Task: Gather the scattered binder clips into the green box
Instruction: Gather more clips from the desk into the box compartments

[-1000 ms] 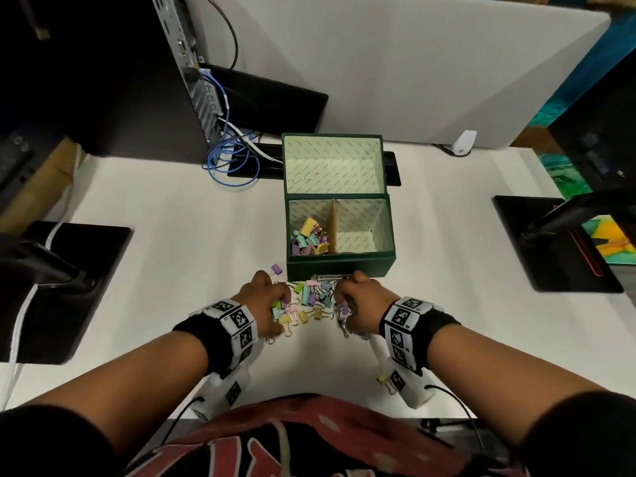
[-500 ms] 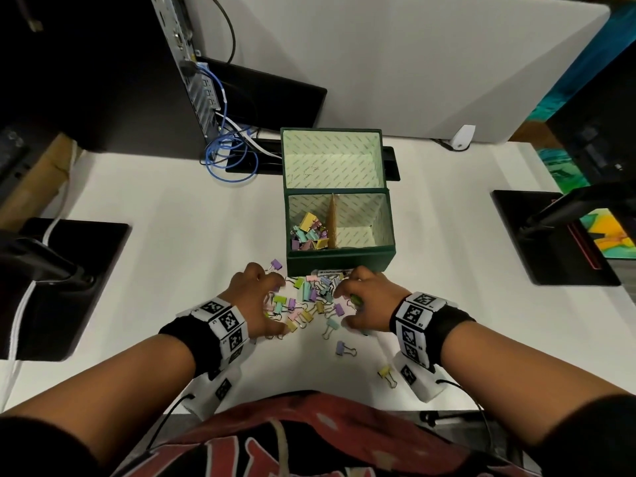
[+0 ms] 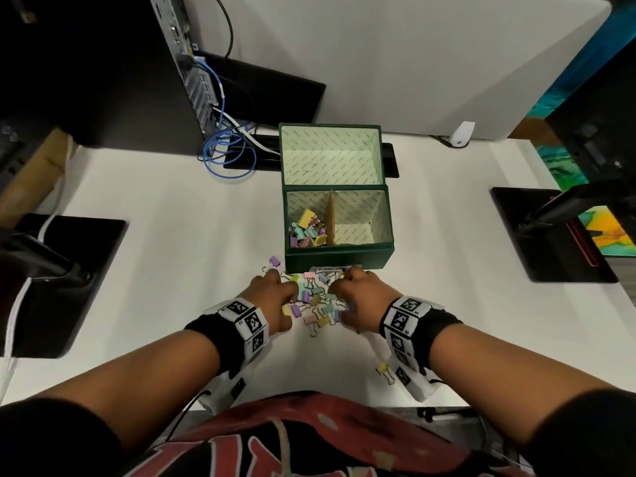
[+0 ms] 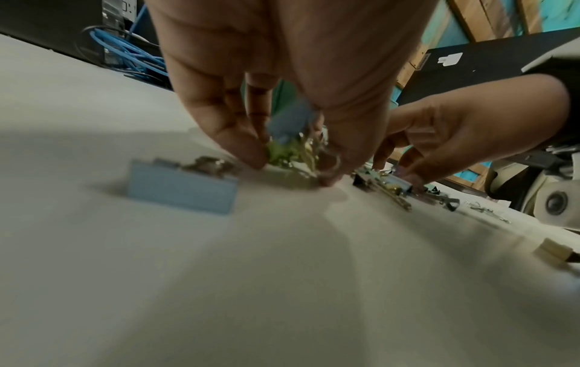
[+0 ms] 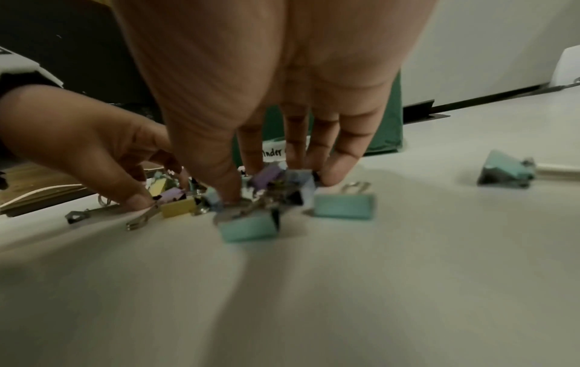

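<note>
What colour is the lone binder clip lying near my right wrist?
Pale yellow with silver wire handles: the stray binder clip shows best in the head view.

Green box (image 3: 339, 261) (pale patterned lining), pastel binder clips (image 3: 315, 301); white table (image 3: 172, 235)

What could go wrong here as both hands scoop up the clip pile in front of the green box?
1. Strays may get missed: a yellow clip lies near the table's front edge beside the right wrist, and a purple clip sits outside the left hand.
2. The right hand pinches several clips loosely; some may drop during the lift.
3. The green box has a divider; clips could land in the bare right compartment.
</note>
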The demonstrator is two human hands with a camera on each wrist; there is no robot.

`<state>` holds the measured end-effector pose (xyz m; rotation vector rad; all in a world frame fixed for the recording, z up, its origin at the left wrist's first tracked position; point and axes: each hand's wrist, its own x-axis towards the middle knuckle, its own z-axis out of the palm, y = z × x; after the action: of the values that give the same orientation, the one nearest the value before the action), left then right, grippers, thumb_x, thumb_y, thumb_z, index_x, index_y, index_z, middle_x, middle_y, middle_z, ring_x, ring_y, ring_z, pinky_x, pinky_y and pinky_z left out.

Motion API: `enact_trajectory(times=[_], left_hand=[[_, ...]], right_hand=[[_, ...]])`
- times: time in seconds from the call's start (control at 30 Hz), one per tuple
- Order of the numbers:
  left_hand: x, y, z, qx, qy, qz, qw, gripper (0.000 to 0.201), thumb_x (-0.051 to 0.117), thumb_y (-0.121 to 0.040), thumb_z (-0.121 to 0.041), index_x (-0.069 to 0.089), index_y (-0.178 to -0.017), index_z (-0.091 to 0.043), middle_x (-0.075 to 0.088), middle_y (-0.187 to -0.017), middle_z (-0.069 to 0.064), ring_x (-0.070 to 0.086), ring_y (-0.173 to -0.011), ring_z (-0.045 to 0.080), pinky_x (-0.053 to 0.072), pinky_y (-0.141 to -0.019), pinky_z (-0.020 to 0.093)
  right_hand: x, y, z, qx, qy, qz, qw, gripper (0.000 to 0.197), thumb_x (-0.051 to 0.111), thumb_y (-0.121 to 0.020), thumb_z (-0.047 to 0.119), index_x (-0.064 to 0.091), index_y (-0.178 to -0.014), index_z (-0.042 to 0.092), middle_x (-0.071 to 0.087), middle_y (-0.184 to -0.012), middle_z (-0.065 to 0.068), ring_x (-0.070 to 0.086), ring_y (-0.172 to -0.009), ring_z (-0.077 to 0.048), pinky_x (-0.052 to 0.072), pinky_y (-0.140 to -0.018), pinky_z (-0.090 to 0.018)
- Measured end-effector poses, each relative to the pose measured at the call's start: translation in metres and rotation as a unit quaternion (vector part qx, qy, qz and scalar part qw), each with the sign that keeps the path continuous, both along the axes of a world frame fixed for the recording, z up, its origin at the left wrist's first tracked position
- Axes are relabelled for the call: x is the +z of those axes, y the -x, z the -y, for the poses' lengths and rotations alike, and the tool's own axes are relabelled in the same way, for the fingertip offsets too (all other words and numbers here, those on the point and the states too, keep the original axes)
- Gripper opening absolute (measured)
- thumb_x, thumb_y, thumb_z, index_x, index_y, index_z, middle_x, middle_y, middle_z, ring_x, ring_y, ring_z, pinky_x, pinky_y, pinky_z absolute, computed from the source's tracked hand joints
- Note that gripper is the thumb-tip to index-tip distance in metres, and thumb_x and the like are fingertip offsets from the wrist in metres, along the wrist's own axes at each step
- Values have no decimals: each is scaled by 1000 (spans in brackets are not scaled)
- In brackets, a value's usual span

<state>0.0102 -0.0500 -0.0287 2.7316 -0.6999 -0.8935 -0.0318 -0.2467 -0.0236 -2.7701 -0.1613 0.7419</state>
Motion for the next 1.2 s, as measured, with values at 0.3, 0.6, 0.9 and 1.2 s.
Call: enact_trajectory(times=[0.3,0.6,0.9,1.2], left_hand=[[2,-5,-1,-15,47,8,999,22,57,-84,-14,63,-104,-19,48,-98,4,54,-99,27,43,-84,29],[6,-4,-3,-23,58,15,998,10,55,-81,-9,59,-85,-17,44,-89,0,47,-83,19,39,-73,24],[4,-13,-24,60,129,9,990,29,65,-72,-8,46,-62,-27,47,-77,-6,48,-74,17,33,-61,12],[21,-19,-30,125,182,-16,975,32,68,-70,-7,50,-59,-30,58,-73,-10,53,-69,12,43,-62,17]], right_hand=[[4,7,1,18,9,1,1000,76,67,-71,53,33,-135,32,37,-134,-8,42,-120,-30,46,-97,-43],[7,-1,-10,-42,-5,14,999,50,69,-76,25,49,-122,24,42,-123,-9,45,-112,-30,44,-92,-36],[8,-4,-3,-8,-21,20,1000,35,62,-79,16,60,-113,20,49,-116,-11,51,-105,-31,48,-89,-36],[14,-5,17,-51,-66,28,996,22,57,-83,7,69,-100,12,59,-108,-6,54,-95,-20,38,-85,-20]])
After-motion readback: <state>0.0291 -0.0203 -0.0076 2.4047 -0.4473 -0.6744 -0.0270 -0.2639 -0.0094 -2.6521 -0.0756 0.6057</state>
